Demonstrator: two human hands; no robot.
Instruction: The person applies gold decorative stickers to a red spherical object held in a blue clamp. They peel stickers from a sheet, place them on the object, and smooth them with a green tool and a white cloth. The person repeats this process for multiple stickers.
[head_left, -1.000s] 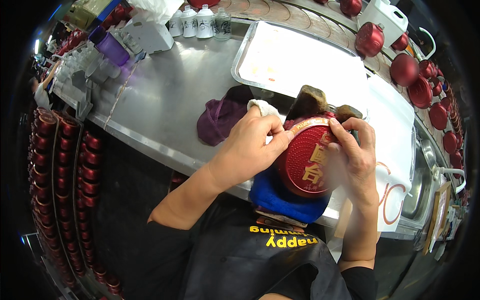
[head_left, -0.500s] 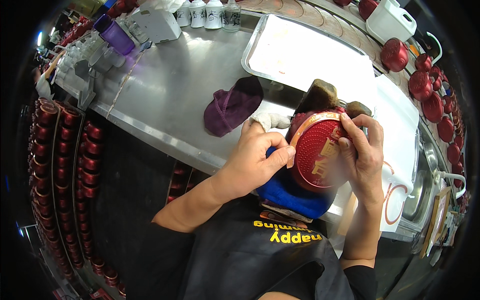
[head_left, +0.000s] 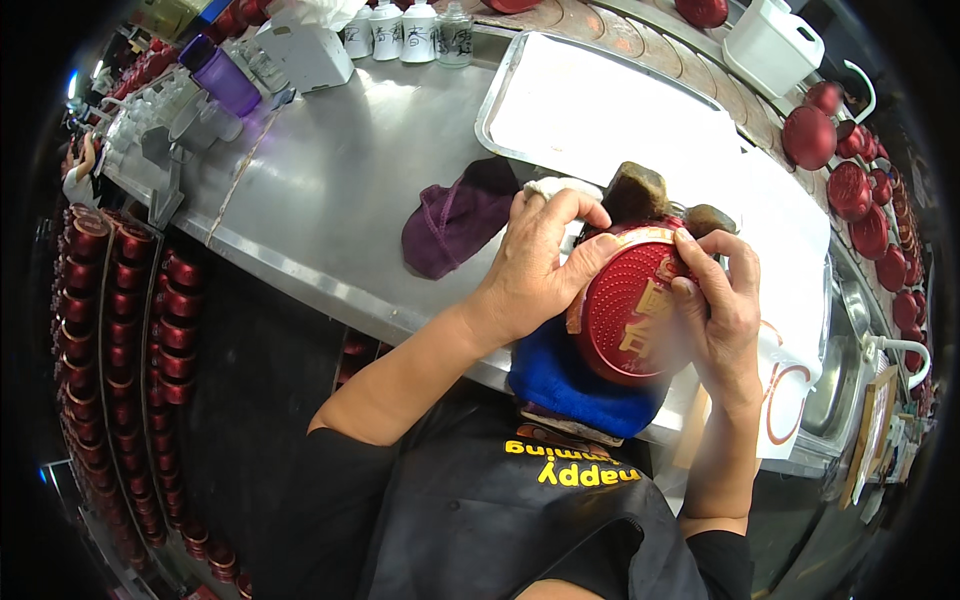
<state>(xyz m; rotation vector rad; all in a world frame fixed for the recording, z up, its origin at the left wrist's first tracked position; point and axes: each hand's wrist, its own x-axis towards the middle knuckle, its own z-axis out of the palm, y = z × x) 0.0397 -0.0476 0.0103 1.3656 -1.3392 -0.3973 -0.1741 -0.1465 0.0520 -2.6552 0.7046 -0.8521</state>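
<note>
A round, shiny red metal piece (head_left: 622, 320), like a lid or shallow container, leans on a folded blue cloth (head_left: 570, 375) in front of me. Its face carries raised dots and gold characters. A thin orange-gold strip (head_left: 574, 318) runs along its far and left rim. My left hand (head_left: 545, 255) closes on the far-left rim, thumb pressed on the strip and index finger just behind it. My right hand (head_left: 725, 300) grips the right rim, index fingertip on the strip's far end. A pale cloth (head_left: 560, 187) shows behind my left fingers.
Two dark stone-like lumps (head_left: 637, 190) sit behind the red piece. A purple cloth (head_left: 455, 225) lies on the steel table (head_left: 330, 190). Beyond are a white-lined tray (head_left: 600, 95), white bottles (head_left: 418, 32) and a purple bottle (head_left: 222, 78). Red containers (head_left: 810, 137) line the right; a sink (head_left: 835, 385) is there too.
My left hand has moved up from the strip's left end to the far-left rim. The strip's left end is now free of my fingers. My right hand stays on the rim.
</note>
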